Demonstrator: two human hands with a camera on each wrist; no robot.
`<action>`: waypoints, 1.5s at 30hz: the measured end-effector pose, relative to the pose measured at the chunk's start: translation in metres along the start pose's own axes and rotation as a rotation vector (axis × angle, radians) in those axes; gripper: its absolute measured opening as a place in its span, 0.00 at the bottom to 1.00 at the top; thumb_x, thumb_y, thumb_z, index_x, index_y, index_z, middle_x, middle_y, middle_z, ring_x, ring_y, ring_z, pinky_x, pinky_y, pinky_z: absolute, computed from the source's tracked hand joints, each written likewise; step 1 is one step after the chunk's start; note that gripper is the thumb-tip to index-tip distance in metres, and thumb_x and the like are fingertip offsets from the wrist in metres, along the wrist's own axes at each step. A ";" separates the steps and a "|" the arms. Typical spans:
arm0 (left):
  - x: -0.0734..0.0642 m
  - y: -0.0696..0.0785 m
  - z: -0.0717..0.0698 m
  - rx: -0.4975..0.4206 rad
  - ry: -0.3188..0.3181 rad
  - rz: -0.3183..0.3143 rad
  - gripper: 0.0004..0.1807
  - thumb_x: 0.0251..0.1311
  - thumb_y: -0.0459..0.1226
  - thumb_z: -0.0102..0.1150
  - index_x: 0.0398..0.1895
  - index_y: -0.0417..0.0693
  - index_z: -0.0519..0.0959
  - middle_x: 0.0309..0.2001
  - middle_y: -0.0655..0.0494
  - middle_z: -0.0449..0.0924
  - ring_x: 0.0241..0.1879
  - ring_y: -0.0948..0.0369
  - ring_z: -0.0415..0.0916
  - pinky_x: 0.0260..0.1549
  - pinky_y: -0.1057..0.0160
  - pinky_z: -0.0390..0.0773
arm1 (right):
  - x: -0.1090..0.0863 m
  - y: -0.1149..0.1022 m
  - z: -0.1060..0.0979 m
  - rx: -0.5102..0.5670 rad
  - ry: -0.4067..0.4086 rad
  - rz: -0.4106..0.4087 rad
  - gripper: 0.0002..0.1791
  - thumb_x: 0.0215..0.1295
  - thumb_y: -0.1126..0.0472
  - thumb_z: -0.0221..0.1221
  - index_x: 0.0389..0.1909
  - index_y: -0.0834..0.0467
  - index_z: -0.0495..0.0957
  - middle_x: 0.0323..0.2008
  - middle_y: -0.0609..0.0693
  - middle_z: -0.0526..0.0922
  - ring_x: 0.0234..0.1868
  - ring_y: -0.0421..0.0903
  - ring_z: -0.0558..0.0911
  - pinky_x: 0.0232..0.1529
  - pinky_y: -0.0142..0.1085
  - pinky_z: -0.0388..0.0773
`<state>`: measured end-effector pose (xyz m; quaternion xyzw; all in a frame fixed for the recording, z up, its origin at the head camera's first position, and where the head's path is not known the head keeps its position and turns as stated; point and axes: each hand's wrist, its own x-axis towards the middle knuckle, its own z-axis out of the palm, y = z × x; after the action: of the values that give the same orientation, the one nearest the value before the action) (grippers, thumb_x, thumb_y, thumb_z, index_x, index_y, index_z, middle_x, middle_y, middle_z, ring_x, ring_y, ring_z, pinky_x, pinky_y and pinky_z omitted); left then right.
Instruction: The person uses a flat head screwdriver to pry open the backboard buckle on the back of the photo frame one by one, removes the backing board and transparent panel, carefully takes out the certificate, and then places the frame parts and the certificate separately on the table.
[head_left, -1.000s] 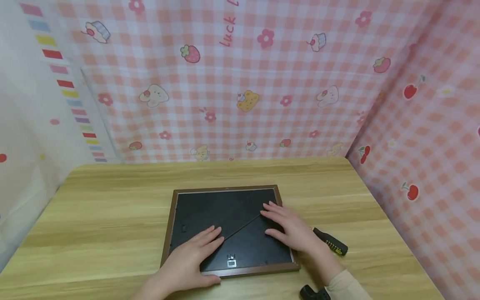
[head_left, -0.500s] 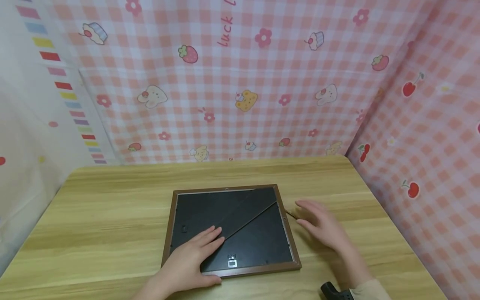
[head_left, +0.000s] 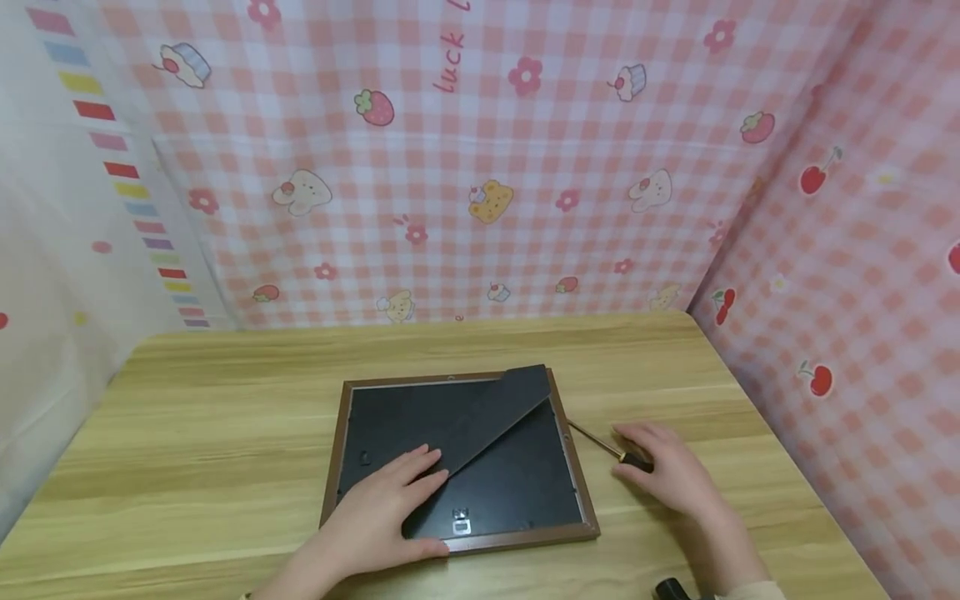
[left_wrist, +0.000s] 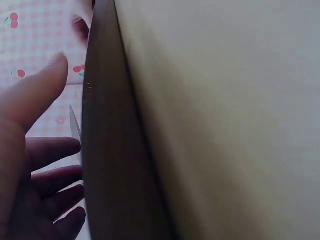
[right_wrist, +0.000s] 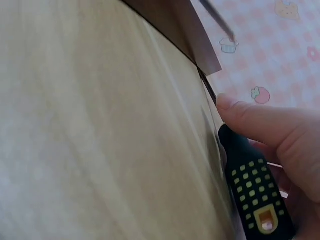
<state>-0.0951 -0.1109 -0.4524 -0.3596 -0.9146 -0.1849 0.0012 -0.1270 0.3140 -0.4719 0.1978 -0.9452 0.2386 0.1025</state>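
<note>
A brown-rimmed photo frame (head_left: 588,500) lies with its black back up on the table. Its black easel stand (head_left: 517,392) slants across the back, its far right end lifted over the rim. My left hand (head_left: 386,508) rests on the lower left of the back and the stand's lower end, fingers extended, thumb at the front rim. Beside the frame's right edge lies a screwdriver (right_wrist: 255,185) with a black, yellow-dotted handle, its shaft pointing at the rim. My right hand (head_left: 671,471) straddles the handle, thumb on one side and fingers on the other, fingertips apart.
The wood-grain table (head_left: 225,417) runs back to a pink checked curtain (head_left: 450,167). Another checked curtain (head_left: 862,250) hangs along the right side. A black device (head_left: 671,588) sits by the right wrist at the front edge of view.
My right hand has left the frame's back and moved right to the screwdriver, which has stayed in place. The easel stand's far end has risen off the back. My left hand has hardly moved.
</note>
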 end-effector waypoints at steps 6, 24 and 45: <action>0.038 0.004 -0.002 0.012 -0.056 0.096 0.46 0.60 0.64 0.58 0.72 0.42 0.67 0.76 0.46 0.55 0.75 0.52 0.50 0.69 0.52 0.59 | -0.002 0.005 0.001 -0.018 0.061 -0.093 0.31 0.49 0.60 0.76 0.56 0.61 0.80 0.50 0.53 0.83 0.51 0.58 0.80 0.51 0.56 0.75; 0.067 0.012 0.017 0.067 -0.125 0.018 0.43 0.62 0.62 0.57 0.70 0.41 0.69 0.74 0.45 0.59 0.73 0.51 0.55 0.65 0.53 0.66 | -0.004 0.001 0.002 -0.050 0.066 -0.046 0.30 0.48 0.58 0.77 0.54 0.60 0.82 0.47 0.55 0.82 0.48 0.58 0.80 0.48 0.55 0.76; 0.066 0.009 0.019 0.130 -0.062 0.085 0.45 0.60 0.64 0.58 0.71 0.42 0.68 0.73 0.45 0.60 0.73 0.51 0.57 0.65 0.54 0.67 | -0.005 0.002 0.000 -0.041 0.006 0.088 0.22 0.54 0.56 0.74 0.49 0.57 0.84 0.43 0.49 0.83 0.44 0.49 0.80 0.45 0.49 0.77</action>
<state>-0.1353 -0.0552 -0.4577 -0.4030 -0.9081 -0.1137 0.0041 -0.1234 0.3171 -0.4738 0.1532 -0.9573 0.2242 0.0990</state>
